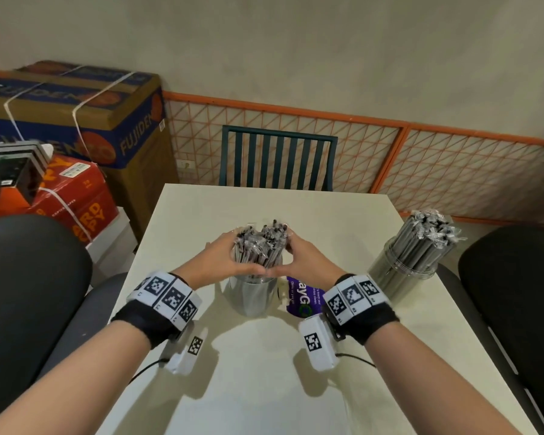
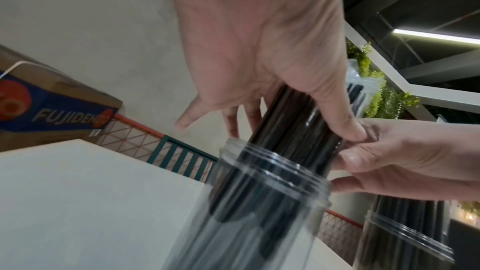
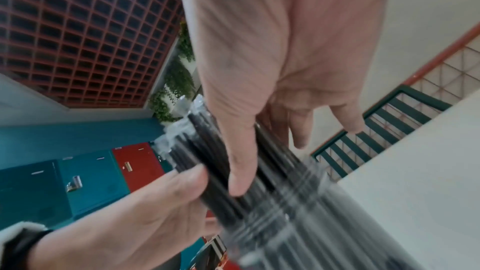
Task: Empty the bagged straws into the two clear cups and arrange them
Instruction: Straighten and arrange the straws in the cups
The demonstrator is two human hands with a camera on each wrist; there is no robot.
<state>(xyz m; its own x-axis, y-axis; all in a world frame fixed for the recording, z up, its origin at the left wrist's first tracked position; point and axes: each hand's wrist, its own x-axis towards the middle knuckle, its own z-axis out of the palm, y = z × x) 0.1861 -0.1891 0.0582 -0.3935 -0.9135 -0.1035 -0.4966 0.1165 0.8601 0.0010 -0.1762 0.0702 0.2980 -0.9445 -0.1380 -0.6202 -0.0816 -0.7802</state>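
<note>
Here both hands are wrapping a bundle of wrapped black straws (image 1: pixel 259 248) that is standing in the near clear cup (image 1: pixel 252 296) at the middle of the white bench (image 1: pixel 343 221). The left hand (image 1: pixel 215 257) is cupping the bundle from its side, fingers curled round the straws and thumb lying across the front; the right hand (image 1: pixel 308 260) is doing the same from the other side, so the two thumbs are meeting just above the cup's rim. In the left wrist view the left hand (image 2: pixel 259 53) is clasping the dark straws (image 2: pixel 293 127) above the threaded rim of the cup (image 2: pixel 270 174), with the right hand (image 2: pixel 405 157) touching it. The right wrist view is blurred. A second clear cup (image 1: pixel 402 265), packed with straws leaning slightly, is standing near the bench's right edge, well apart from the hands. A purple bag (image 1: pixel 302 301) is lying flat beside the near cup. A green chair (image 1: pixel 278 158) is facing the far side.
</note>
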